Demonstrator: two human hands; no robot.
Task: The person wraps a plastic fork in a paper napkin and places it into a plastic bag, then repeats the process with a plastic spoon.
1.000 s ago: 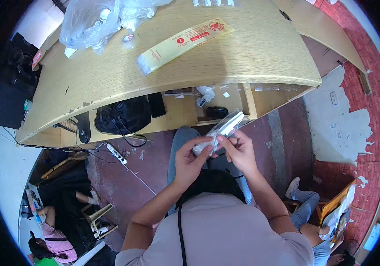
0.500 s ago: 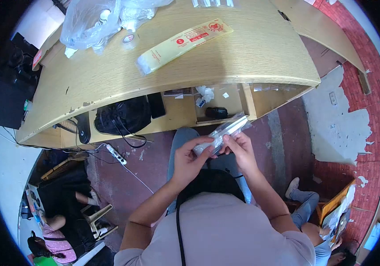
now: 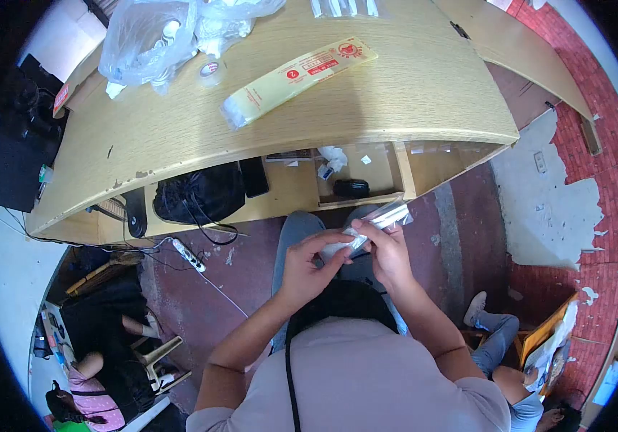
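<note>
Between my two hands, above my lap, is a clear plastic packet point(image 3: 394, 216) with something white and long inside. My left hand point(image 3: 312, 265) pinches its lower left end between thumb and fingers. At its middle and right side, my right hand point(image 3: 390, 253) grips it with the thumb on top. The packet's upper right end sticks out past the right fingers. Exactly what the white content is, I cannot make out. Beyond the hands, an open drawer point(image 3: 400, 169) holds a dark case point(image 3: 351, 189) and crumpled white tissue point(image 3: 333, 158).
On the wooden desk point(image 3: 424, 86) lie a yellow printed packet point(image 3: 298, 81), a tape roll point(image 3: 210, 72) and a plastic bag point(image 3: 147, 47). A black pouch point(image 3: 201, 193) and phone point(image 3: 254, 177) sit on the shelf. A power strip point(image 3: 189, 254) lies on the floor. Other people sit at both sides.
The packet has tilted flatter and shifted slightly down and right. My right thumb has moved left across it, nearer to my left fingers. My left hand stays on its end.
</note>
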